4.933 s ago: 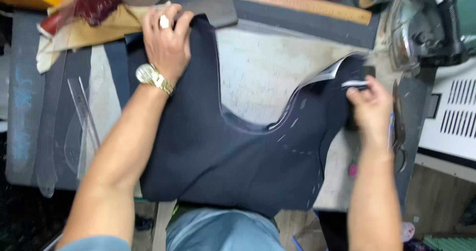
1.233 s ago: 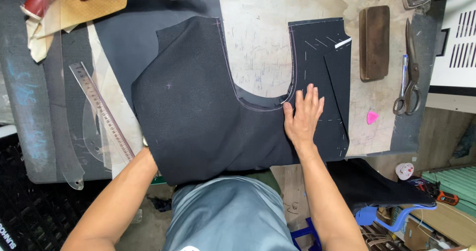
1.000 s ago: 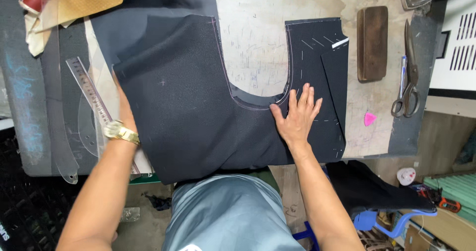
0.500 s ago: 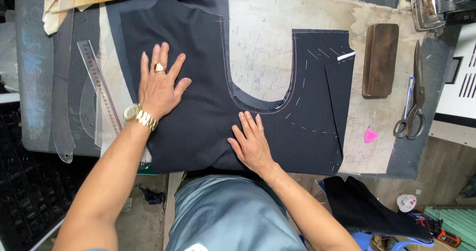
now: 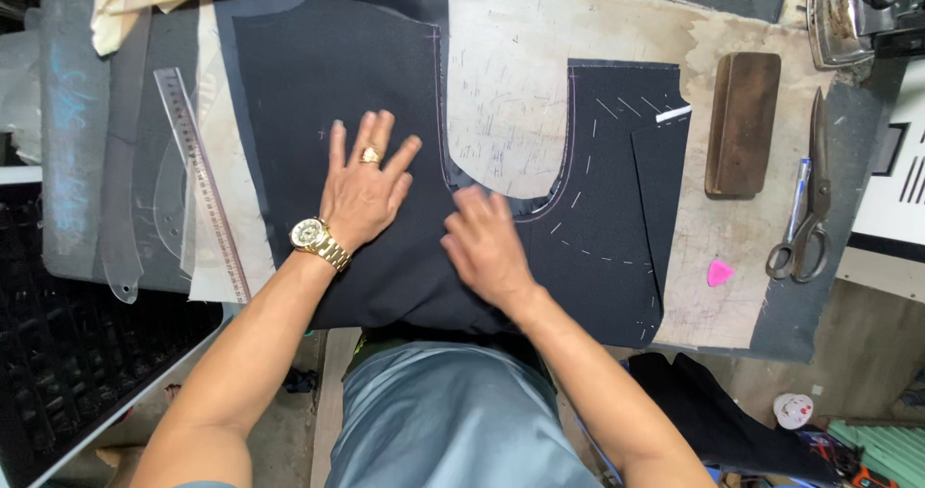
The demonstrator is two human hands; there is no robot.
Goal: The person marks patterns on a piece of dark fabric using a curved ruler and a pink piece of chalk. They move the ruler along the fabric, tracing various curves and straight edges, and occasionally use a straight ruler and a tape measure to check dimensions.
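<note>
A dark navy cloth piece (image 5: 385,112), cut with a deep U-shaped curve and marked with white chalk dashes, lies flat across the middle of the worn bench (image 5: 511,74). The left hand (image 5: 364,187) presses palm-down on the cloth's left half, its fingers (image 5: 337,141) spread apart, a ring on one of them and a gold wristwatch (image 5: 318,242) at the wrist. The right hand (image 5: 487,247) rests on the cloth just below the bottom of the curve; it is blurred, its fingers lying flat and close together on the fabric, pinching nothing. The two hands are near each other but apart.

Left of the cloth a clear straight ruler (image 5: 202,184) lies on pale paper, beside a clear curved ruler (image 5: 120,199). To the right of the cloth stands a brown wooden block (image 5: 742,122), with scissors (image 5: 807,199) and a blue pen (image 5: 798,199) farther right. A pink tailor's chalk (image 5: 719,273) sits below the block. An iron (image 5: 858,11) shows at the top right corner
</note>
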